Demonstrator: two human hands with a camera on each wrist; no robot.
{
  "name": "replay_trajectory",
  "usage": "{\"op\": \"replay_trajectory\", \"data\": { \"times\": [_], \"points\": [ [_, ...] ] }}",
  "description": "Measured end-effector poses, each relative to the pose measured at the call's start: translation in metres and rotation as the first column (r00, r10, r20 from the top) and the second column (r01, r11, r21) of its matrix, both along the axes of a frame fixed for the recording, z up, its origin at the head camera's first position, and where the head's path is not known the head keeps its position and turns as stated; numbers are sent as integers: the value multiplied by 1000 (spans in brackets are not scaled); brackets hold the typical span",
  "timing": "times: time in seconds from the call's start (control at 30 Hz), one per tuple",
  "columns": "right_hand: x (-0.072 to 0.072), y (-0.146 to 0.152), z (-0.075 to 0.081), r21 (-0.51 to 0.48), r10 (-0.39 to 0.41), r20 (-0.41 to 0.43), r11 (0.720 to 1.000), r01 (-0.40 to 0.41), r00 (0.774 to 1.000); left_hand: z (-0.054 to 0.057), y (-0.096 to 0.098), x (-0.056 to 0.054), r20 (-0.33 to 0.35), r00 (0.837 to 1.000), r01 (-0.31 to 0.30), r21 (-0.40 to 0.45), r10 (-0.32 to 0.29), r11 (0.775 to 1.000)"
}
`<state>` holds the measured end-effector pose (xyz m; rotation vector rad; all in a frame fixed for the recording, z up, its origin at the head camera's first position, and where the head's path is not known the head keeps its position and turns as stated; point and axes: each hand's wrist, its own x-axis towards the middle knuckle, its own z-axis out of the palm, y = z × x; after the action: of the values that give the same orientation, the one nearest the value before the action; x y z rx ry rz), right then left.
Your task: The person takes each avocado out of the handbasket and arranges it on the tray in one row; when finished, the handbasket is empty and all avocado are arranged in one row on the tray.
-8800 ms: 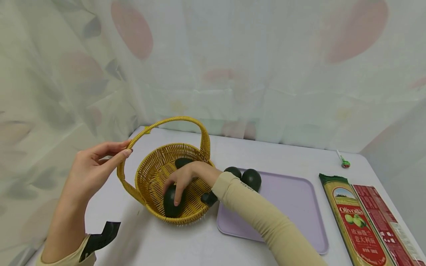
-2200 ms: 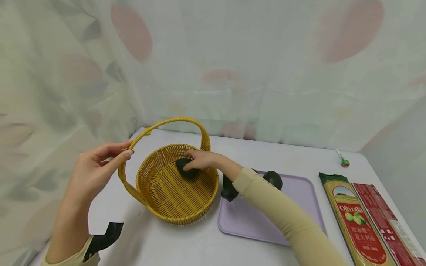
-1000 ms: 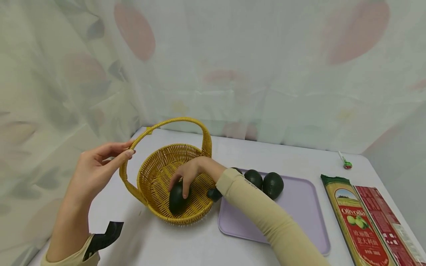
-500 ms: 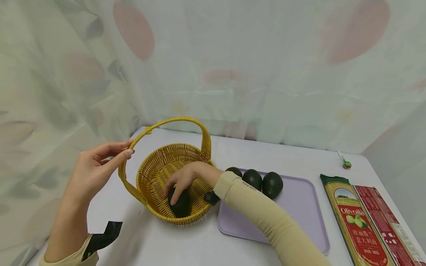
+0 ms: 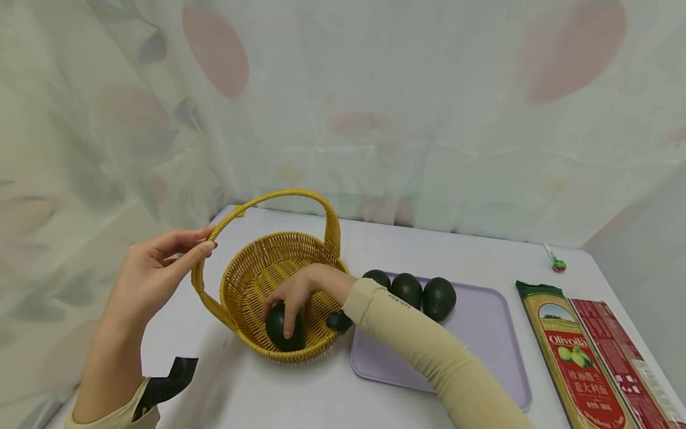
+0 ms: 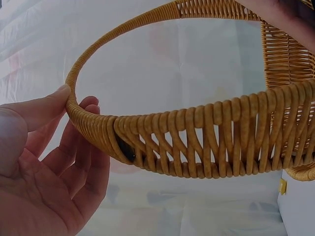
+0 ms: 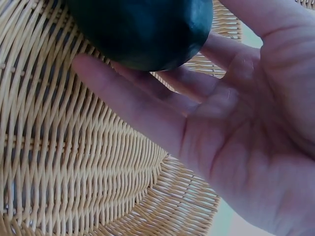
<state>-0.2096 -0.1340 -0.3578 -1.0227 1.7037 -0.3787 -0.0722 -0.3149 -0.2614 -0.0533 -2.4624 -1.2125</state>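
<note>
Right hand (image 5: 293,292) down inside the wicker basket (image 5: 252,271), fingers (image 7: 123,98) curled round a dark avocado (image 5: 284,329) sitting on the basket floor toward the near wall. Long axis roughly upright under the fingertips, hard to tell exactly. Left hand (image 5: 155,268) well off to the left, thumb and fingers pinching the handle (image 6: 147,22). Open room straight up past the rim; handle arching behind. Right of the fingers, three more avocados (image 5: 407,290) on the lilac tray (image 5: 482,333), just beside the basket on the tabletop (image 5: 332,393).
</note>
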Motion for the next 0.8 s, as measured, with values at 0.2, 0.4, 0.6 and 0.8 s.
{"op": "replay_trajectory", "data": {
  "times": [0.2,0.4,0.6,0.8],
  "points": [
    [-2,3,0,-13,6,19,1000,-5,1000,0,0,0,1,1000,5,6,-5,1000],
    [-8,12,5,-36,-15,31,999,17,999,0,0,-1,-4,1000,10,-5,-10,1000],
    [-15,26,14,-97,-13,10,995,14,1000,0,0,0,-6,1000,7,4,-7,1000],
    [-23,46,26,-149,-17,5,989,18,1000,1,-2,1,13,1000,-8,-1,8,1000]
  ]
}}
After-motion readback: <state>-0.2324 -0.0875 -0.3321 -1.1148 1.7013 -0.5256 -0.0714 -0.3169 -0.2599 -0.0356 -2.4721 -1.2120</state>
